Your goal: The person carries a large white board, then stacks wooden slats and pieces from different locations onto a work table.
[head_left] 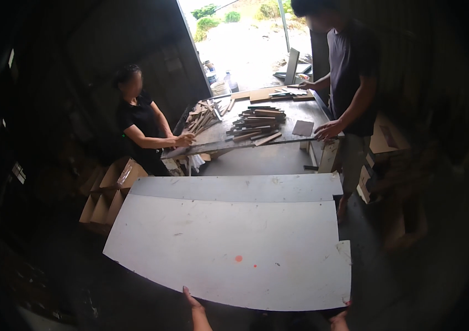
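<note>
A large white panel (218,231) spreads out before me, with a second strip along its far side, a stepped right edge and two orange-red spots. My left hand (193,302) is closed on its near edge, thumb up at the rim and the other fingers hidden beneath. At the near right corner my right hand (340,316) grips the same panel, mostly in shadow. Whatever lies under the panel is out of sight.
Beyond the panel stands a worktable (212,144) bearing stacked wooden strips (256,122) and a loose strip pile (204,117). One co-worker (140,127) stands at its left, another (353,77) at its right. Cardboard boxes (114,185) sit left; more cartons (387,135) stand right.
</note>
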A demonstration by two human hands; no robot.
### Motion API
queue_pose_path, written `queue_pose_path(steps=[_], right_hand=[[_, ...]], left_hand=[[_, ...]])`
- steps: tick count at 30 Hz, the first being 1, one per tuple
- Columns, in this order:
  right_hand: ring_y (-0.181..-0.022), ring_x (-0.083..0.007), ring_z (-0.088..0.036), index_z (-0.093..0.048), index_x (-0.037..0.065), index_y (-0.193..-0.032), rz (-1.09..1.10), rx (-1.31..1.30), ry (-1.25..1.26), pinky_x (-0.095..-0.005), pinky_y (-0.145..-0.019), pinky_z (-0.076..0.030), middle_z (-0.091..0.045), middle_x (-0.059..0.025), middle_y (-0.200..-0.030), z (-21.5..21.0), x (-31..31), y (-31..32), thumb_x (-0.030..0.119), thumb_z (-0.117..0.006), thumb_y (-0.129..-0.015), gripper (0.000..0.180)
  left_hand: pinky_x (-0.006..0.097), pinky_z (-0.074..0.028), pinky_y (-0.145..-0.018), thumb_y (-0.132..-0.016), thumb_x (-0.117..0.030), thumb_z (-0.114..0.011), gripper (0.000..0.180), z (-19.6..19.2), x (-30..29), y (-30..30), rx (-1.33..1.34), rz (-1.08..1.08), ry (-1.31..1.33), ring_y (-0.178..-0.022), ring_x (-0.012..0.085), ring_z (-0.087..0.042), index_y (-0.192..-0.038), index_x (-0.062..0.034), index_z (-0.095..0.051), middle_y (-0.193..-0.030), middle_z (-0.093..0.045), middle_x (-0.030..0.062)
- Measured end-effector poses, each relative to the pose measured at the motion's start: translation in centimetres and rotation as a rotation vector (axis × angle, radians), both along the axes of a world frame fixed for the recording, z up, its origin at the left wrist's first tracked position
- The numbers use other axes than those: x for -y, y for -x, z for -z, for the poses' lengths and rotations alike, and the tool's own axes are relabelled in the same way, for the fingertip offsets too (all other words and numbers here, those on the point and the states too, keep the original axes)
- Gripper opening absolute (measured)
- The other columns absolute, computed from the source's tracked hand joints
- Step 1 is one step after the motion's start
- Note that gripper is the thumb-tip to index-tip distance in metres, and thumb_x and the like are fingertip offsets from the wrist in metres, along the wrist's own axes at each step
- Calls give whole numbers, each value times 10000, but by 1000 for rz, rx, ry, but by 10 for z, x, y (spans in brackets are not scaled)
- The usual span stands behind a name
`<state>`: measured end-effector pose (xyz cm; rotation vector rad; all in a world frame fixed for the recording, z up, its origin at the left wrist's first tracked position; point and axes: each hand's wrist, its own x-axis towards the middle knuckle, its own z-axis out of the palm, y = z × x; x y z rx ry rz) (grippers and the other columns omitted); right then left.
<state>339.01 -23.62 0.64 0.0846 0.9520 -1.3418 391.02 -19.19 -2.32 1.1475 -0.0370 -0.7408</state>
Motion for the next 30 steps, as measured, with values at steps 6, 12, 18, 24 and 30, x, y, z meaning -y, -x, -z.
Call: queue_pose_path(steps=[6, 12, 18, 24, 30], right_hand=[[-1111, -327, -440, -432, 138, -1250, -73, -19, 133, -488, -917, -360, -458, -74, -1246, 6, 2, 39, 596, -376, -690, 726], [-1084, -322, -461, -473, 137, -1204, 16, 73, -83, -475, -906, -373, -502, -70, -1188, 21, -4, 32, 557, -435, -663, 687], [-999, -241, -507, -573, 144, -988, 289, 40, 46, -387, -885, -393, -583, -31, -1003, 111, -9, -11, 478, -516, -629, 493], [-1007, -227, -507, -563, 127, -1046, 88, 62, -225, -375, -894, -393, -570, -34, -1032, -16, 78, -40, 487, -462, -702, 508], [-1059, -283, -459, -520, 124, -1133, 64, 139, -141, -421, -925, -357, -520, -61, -1139, 62, 61, -34, 490, -495, -612, 637]], left_hand=[[437, -288, -980, -814, -547, -361, 707, -18, -8, 54, -38, 67, 98, -1179, 306, -360, -1315, -52, -300, -1324, -353, 98], [458, -284, -978, -801, -575, -344, 727, -17, -37, 27, -19, 39, -37, -1191, 321, -341, -1321, -69, -293, -1329, -345, 99], [478, -280, -977, -788, -603, -327, 747, -12, -27, -31, 35, 108, 15, -1202, 336, -322, -1326, -86, -287, -1334, -338, 101], [451, -281, -983, -795, -613, -312, 732, -19, 1, -30, -38, 66, -13, -1195, 308, -335, -1301, -85, -320, -1317, -355, 96], [444, -290, -979, -802, -597, -306, 714, -37, 17, -13, -44, 0, -53, -1182, 303, -353, -1286, -73, -344, -1302, -372, 98]])
